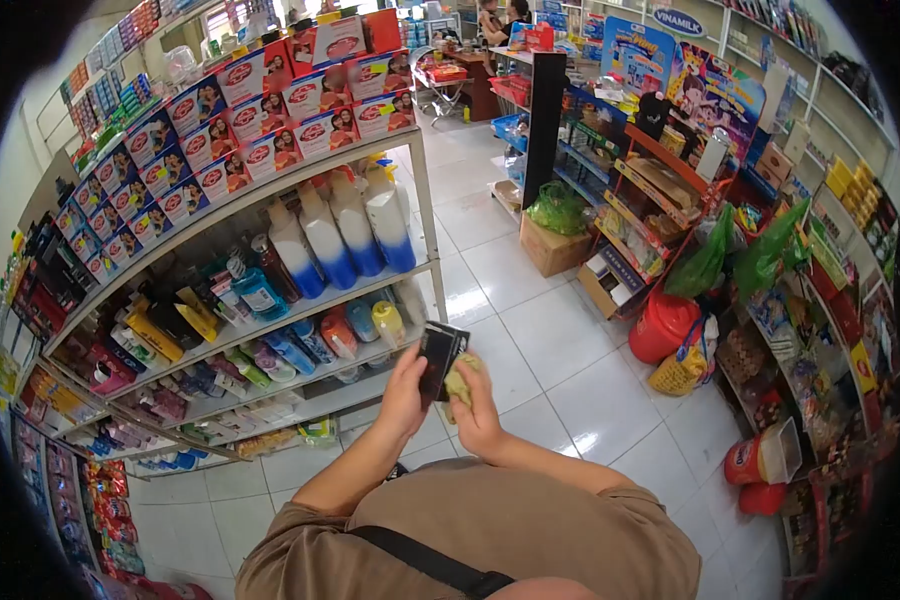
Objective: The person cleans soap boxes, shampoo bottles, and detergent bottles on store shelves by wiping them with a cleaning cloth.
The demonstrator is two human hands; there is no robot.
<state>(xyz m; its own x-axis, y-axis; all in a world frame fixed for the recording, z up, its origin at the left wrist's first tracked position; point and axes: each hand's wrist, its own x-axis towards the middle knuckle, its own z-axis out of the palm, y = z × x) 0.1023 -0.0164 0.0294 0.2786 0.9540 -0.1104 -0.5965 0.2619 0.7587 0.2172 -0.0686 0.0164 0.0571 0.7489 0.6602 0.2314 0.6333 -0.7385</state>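
Note:
In front of my chest, my left hand (407, 392) is closed around a flat black box (440, 358) that stands tilted. Close against its right side, my right hand (475, 408) is closed on a crumpled yellowish-green cloth (461, 381). The cloth touches or nearly touches the box's right edge. Both hands are above the tiled floor, just right of the shelf of bottles.
At the left, a metal shelf (425, 200) carries bottles and stacked red and white boxes (320, 98). Along the right are a red snack rack (660, 180), a cardboard box (553, 245), a red container (663, 327) and a yellow bag (682, 368). People are in the background.

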